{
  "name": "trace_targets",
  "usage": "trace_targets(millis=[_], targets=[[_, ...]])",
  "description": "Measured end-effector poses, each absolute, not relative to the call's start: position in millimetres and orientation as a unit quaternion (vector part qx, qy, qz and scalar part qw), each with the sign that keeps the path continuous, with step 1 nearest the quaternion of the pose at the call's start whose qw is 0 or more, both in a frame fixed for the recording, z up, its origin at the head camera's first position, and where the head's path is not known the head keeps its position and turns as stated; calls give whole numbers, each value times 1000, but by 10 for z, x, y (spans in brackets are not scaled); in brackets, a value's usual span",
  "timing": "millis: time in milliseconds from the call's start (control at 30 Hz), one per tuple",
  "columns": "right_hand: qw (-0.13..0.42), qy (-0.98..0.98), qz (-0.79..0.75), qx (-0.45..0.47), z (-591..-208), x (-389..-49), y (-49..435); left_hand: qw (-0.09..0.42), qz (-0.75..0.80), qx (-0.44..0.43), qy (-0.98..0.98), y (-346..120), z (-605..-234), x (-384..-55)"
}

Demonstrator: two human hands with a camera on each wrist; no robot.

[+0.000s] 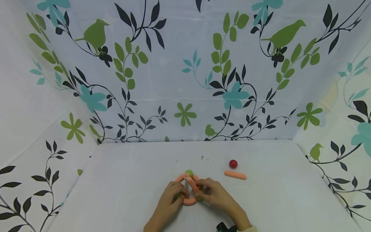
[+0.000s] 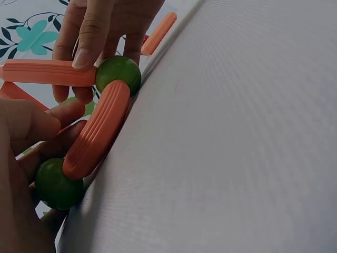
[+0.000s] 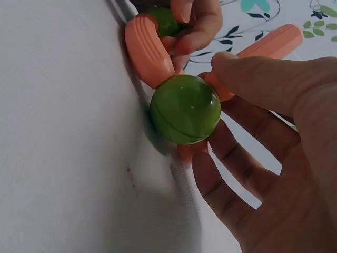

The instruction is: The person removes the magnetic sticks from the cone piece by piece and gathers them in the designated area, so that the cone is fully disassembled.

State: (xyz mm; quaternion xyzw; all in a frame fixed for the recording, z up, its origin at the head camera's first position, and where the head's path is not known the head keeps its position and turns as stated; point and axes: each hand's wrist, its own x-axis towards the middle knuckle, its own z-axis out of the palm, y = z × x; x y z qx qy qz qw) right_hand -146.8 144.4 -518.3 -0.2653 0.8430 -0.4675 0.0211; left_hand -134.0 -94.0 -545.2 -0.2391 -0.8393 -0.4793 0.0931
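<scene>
On the white table stands a ring of curved orange rods point(image 1: 189, 201) joined by green balls. My right hand point(image 1: 215, 194) pinches a straight orange rod point(image 3: 274, 44) between thumb and fingers, close to the ring's right green ball point(image 3: 185, 109). That rod slants upward from the ball, its free end over the ring. My left hand point(image 1: 171, 197) holds the ring's left green ball point(image 2: 59, 183), fingers curled about it. Between these two balls runs the near curved rod point(image 2: 99, 132). A third green ball point(image 1: 189, 173) is at the far side of the ring, partly covered by rods.
A red ball point(image 1: 233, 164) and a loose orange rod point(image 1: 235, 175) lie on the table point(image 1: 275, 193), beyond my right hand. Patterned cloth point(image 1: 185, 80) hangs at the back and along both sides. A black device point(image 1: 226, 227) sits by my right wrist.
</scene>
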Motion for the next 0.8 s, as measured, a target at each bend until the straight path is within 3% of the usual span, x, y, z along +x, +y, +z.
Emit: trace_targets(millis=[533, 800], targets=[[11, 841, -462, -283, -5139, -1461, 1408, 181, -411, -301, -841, -867, -5487, -1389], [-10, 822, -493, -286, -5166, -1438, 1368, 214, -353, -263, -872, -811, -5482, -1338]])
